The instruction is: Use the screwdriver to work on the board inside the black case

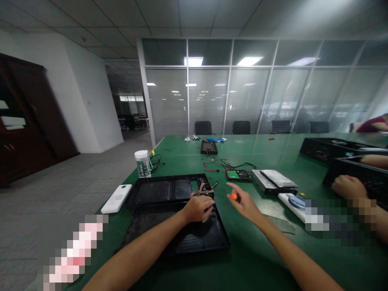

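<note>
Two shallow halves of a black plastic casing lie opened out in front of me. My left hand is over their right part, fingers curled downward. Whatever those fingers pinch is hidden below them. Just beyond it, striped ribbon wires rise from the far half's right end. To the right of the casing, my right hand is raised above the table with its index finger stretched out. The other fingers wrap round a screwdriver, of which just the orange end and a bit of black show.
On the green table are a clear bottle, a white power bank, a green circuit board, a metal-and-black drive unit and loose cables. At right, a co-worker's hand rests by a black case.
</note>
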`<state>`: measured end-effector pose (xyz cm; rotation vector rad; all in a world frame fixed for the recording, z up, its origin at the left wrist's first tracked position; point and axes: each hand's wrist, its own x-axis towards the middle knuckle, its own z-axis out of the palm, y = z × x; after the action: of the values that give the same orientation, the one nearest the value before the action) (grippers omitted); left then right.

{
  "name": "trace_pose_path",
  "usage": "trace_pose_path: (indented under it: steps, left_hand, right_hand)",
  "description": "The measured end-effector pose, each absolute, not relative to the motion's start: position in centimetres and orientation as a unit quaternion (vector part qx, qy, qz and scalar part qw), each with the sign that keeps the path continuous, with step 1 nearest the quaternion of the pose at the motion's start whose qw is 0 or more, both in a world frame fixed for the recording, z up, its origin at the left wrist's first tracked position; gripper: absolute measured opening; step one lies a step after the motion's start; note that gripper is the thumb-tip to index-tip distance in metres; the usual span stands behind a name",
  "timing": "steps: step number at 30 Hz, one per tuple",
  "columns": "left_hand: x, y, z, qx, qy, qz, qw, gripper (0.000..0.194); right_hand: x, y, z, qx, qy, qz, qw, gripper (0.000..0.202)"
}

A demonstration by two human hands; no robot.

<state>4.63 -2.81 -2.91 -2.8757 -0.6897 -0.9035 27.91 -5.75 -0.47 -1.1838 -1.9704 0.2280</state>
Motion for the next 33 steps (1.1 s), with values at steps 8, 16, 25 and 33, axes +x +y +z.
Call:
trace_pose_path:
  steps: [8, 16, 25, 33]
  left_hand:
    - [-2.2, 1.4, 2.5, -0.91, -0.411, -0.044, -0.023, 0.025]
    - [-6.8, 0.8, -0.1, -0.921, -0.389, 0.019, 0.008, 0.023]
    - [-5.2, -3.1, 7.3, -0.943, -0.326, -0.026, 0.063, 0.018]
    - [-3.8, -12.8, 10.4, -0.942, -0.325, 0.009, 0.082, 0.012]
  right_hand:
    - [25.2, -17.2, -2.7, -0.398, -0.908, -0.019, 0.129, 0.053]
    - [31.1, -19.6, -6.4, -0.435, -0.888, 0.016, 0.145, 0.035]
    - [26.0, -13.4, -3.6, -0.462, -0.874, -0.042, 0.147, 0.014]
    - [21.5, -3.1, -3.9, -0.391, -0.784, 0.337, 0.345, 0.029]
